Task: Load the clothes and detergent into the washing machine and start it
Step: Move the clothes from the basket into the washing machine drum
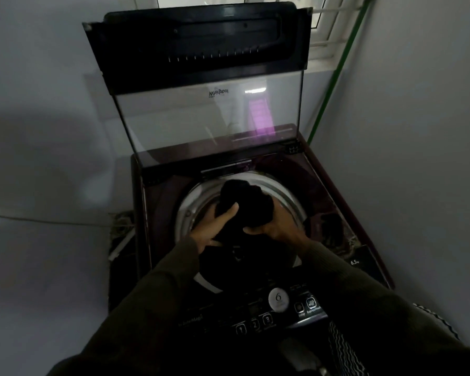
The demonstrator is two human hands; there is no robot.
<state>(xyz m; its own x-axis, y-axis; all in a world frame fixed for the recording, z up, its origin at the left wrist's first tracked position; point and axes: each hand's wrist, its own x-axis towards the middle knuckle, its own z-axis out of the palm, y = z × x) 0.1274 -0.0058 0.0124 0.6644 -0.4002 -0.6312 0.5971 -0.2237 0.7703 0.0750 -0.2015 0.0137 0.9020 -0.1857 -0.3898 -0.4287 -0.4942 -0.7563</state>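
Dim room. Dark maroon top-loading washing machine (337,202) stands in a corner between pale walls, its glass-panelled lid (201,85) raised upright at the far side. Round steel drum opening (282,191) exposed below.

Both arms reach forward from near edge, in dark olive long sleeves (152,294), forearms converging over the drum. Left hand (215,226) is palm inward, fingers curled and closed around the left side of a bunched black garment (244,202). Right hand (277,226) grips the same bundle from the right, thumb pressed into the cloth. Garment is held over the drum mouth, its lower part hanging down toward the near rim; depth inside the drum cannot be told.

Control panel (255,318) with numbered buttons and a round white dial (278,299) lies near, beneath the forearms. Green pole (334,77) leans at far right by the window.
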